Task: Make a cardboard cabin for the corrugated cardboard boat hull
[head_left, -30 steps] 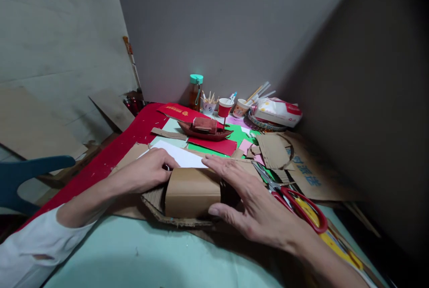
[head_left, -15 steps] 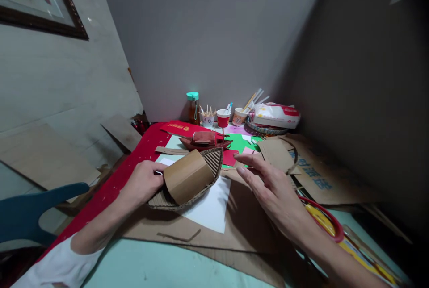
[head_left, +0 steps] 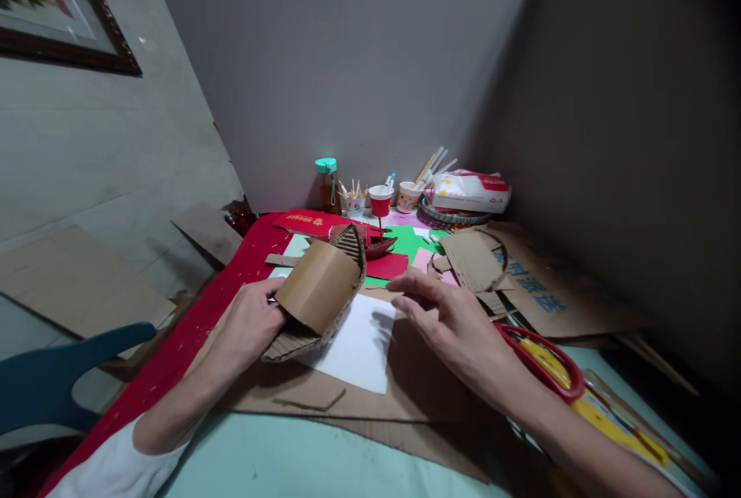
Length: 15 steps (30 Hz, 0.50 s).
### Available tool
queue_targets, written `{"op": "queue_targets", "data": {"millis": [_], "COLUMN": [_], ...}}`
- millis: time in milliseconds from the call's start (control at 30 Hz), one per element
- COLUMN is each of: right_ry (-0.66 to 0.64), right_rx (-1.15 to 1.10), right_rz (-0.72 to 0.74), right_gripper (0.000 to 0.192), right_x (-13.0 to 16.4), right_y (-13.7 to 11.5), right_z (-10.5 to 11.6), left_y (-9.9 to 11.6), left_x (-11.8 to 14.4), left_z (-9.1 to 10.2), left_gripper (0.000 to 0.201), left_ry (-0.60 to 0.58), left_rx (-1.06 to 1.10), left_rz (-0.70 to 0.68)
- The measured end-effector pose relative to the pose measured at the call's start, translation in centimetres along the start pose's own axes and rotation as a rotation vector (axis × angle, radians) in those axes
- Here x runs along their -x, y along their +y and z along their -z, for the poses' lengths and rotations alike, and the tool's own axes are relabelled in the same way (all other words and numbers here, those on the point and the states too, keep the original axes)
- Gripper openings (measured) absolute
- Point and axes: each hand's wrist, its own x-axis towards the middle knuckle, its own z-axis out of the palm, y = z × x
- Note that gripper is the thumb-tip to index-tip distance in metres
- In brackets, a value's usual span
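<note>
Corrugated brown cardboard boat hull with a smooth curved cardboard cover (head_left: 318,293) was tilted up on its near end, just left of the white paper sheet (head_left: 359,343) and above the flat brown cardboard base (head_left: 422,382). The left hand (head_left: 252,320) gripped its left side — fingers curled round the hull's edge. The right hand (head_left: 457,320) hovered right of the white sheet, fingers spread loosely and holding nothing, apart from the hull. Red-handled scissors (head_left: 541,363) lay further right of the sheet. Behind it sat a small dark-red model boat (head_left: 379,245), and beyond that a red paper cup (head_left: 380,201) — near a teal-capped bottle (head_left: 327,183).
</note>
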Motion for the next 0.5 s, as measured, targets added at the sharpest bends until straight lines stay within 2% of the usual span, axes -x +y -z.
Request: {"op": "queue_targets", "data": {"millis": [100,233,367,433,500], "right_ry": [-0.075,-0.245,-0.351,-0.367,-0.37], "right_rx": [-0.083,-0.337,-0.534,-0.569,-0.572], "right_rz": [-0.034,-0.017,-0.096,-0.149,-0.179], "right_gripper": [0.031,0.037,0.02,0.009,0.008], "right_x": [0.5,0.9,0.6,0.5,0.5], "right_y": [-0.2,-0.7,-0.2,0.3,0.5], "right_z": [-0.7,-1.9,-3.2,-3.6,-3.7], "left_y": [1.0,1.9,2.3,2.5,2.5], "left_x": [0.5,0.9,1.2,1.4,1.5], "left_z": [-0.7,-1.9,-2.7,-2.9,-2.9], "left_gripper": [0.04,0.042,0.026,0.018,0.015], "left_ry": [0.014,0.041,0.084,0.099,0.112], "left_rx": [0.039,0.071,0.033,0.004,-0.024], "left_rz": [-0.002,-0.022,-0.049,-0.066,-0.081]}}
